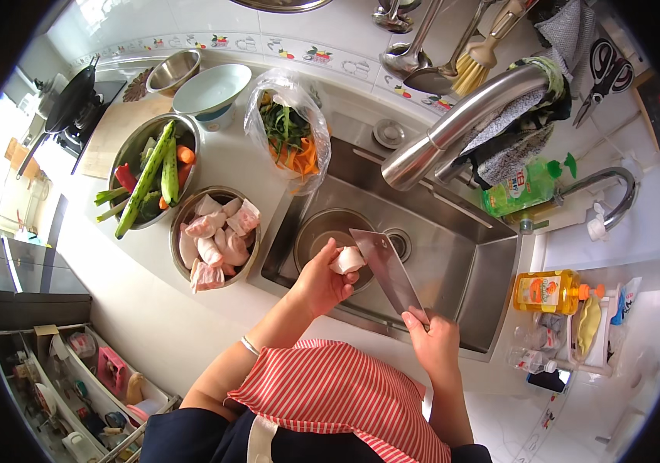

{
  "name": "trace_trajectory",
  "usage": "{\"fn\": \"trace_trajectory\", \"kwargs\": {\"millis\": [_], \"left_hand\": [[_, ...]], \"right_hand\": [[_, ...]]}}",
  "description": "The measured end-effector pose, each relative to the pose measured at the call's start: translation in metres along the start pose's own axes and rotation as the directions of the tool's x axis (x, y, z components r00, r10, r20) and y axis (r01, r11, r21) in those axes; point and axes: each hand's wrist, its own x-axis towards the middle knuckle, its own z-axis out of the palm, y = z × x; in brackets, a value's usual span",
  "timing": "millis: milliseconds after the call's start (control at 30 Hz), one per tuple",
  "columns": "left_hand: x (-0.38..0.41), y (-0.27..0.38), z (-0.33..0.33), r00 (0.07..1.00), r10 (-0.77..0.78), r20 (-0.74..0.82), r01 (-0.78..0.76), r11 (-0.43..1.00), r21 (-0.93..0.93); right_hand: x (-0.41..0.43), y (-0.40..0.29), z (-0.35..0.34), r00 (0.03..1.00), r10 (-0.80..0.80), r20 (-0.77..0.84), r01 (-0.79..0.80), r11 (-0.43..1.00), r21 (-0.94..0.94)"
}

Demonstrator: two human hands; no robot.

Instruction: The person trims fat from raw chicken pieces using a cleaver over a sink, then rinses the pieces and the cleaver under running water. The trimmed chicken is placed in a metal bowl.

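My left hand (324, 280) holds a pale chunk of raw meat (348, 261) above the sink, the fingers wrapped around its near side. In my right hand (435, 341) is a cleaver (386, 272), gripped at the handle end. Its broad blade slants up and left, with the far end close to the meat; whether they touch I cannot tell. Below them a round metal basin (321, 223) rests in the stainless steel sink (451, 254), beside the drain (399, 243). Left of the sink, a metal bowl (176, 254) is heaped with several pieces of raw meat (217, 234).
A vegetable bowl (188, 124) and a plastic bag of peelings (286, 139) stand behind the meat bowl. The large faucet (451, 130) overhangs the sink's back. Dish soap (547, 292) sits to the right. An open drawer (84, 393) juts out at lower left.
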Motion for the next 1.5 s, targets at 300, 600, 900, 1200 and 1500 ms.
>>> {"fn": "trace_trajectory", "kwargs": {"millis": [300, 600, 900, 1200, 1500], "left_hand": [[-0.006, -0.001, 0.007, 0.98, 0.196, 0.04, -0.2, 0.944, 0.262], [-0.004, -0.004, 0.007, 0.93, 0.357, -0.081, -0.305, 0.877, 0.371], [0.001, -0.011, 0.018, 0.827, 0.527, -0.193, -0.31, 0.716, 0.626], [0.014, -0.019, -0.004, 0.784, 0.605, -0.14, -0.342, 0.608, 0.716], [0.006, -0.016, 0.01, 0.807, 0.558, -0.194, -0.31, 0.679, 0.665]], "right_hand": [[-0.002, -0.005, -0.002, 0.998, -0.056, -0.015, 0.056, 0.998, 0.021], [0.003, -0.005, -0.001, 0.988, -0.141, -0.067, 0.141, 0.99, 0.003], [0.009, -0.018, 0.005, 0.977, -0.21, -0.024, 0.21, 0.978, 0.006], [0.007, 0.007, 0.018, 0.994, -0.11, 0.025, 0.108, 0.992, 0.066], [0.011, 0.011, 0.015, 0.988, 0.026, 0.155, -0.039, 0.996, 0.08]]}}
